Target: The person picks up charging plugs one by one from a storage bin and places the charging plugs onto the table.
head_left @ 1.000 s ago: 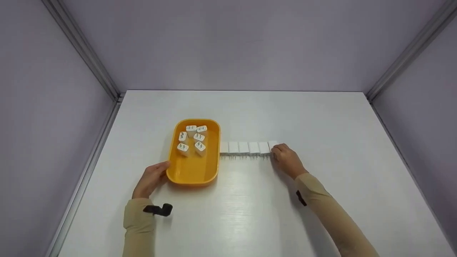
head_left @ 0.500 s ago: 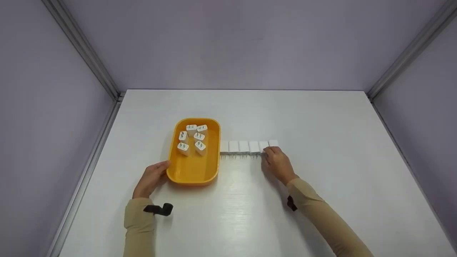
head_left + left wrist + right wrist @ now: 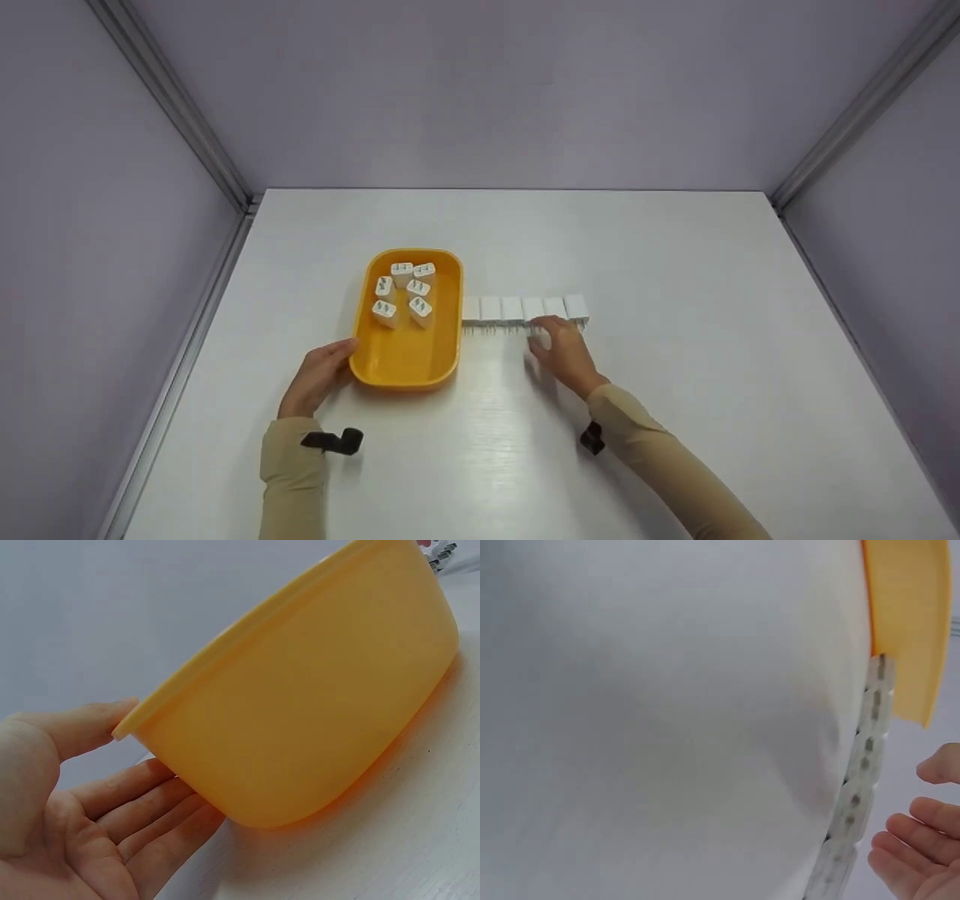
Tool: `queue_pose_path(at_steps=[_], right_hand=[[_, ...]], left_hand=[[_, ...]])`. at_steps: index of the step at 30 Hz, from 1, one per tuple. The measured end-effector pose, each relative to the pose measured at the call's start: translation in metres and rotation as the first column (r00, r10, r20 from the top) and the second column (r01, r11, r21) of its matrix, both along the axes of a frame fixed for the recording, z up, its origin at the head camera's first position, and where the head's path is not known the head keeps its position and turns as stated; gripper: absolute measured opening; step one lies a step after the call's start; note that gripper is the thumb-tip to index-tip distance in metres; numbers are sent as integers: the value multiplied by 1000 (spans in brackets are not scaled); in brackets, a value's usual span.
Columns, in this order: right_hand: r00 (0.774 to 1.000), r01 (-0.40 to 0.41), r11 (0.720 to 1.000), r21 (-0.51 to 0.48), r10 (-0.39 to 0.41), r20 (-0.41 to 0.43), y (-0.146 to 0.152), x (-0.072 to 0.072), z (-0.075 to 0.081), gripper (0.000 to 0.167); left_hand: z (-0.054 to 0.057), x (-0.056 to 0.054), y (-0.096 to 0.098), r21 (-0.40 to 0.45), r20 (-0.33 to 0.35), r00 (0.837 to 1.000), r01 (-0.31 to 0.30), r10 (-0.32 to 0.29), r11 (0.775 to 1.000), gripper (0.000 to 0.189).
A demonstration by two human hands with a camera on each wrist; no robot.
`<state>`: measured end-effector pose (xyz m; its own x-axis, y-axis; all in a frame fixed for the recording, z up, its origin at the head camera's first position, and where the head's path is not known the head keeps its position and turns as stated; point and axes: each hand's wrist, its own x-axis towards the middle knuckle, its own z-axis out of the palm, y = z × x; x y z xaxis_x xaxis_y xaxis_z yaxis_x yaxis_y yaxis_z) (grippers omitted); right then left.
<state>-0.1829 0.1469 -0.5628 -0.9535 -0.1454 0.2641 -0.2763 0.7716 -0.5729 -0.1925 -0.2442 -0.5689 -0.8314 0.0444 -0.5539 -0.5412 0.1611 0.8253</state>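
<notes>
A yellow tray stands on the table, with several white plug adapters in it, prongs up. My left hand holds the tray's near left corner; in the left wrist view the thumb is at the rim and the fingers lie against the wall. Right of the tray, more white plug adapters lie side by side in a row, prongs towards me. My right hand is over the near edge of this row, holding nothing. Its fingers are spread, the thumb apart from them.
The white table carries the tray and the row. Pale walls with metal corner posts stand at the back and both sides. The row's left end meets the tray's right side.
My right hand has moved left along the row from its right end, uncovering the rightmost adapter, and its fingers have opened. The left hand and tray have stayed put.
</notes>
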Motion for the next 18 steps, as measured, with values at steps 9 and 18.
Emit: queue_pose_path(at_steps=[9, 18], right_hand=[[999, -40, 998, -57, 41, 26, -17, 6, 8, 29], [998, -54, 989, -135, 58, 28, -32, 6, 9, 29]], left_hand=[[1, -1, 0, -11, 4, 1000, 0, 0, 1000, 62], [1, 1, 0, 8, -15, 1000, 7, -7, 1000, 65]])
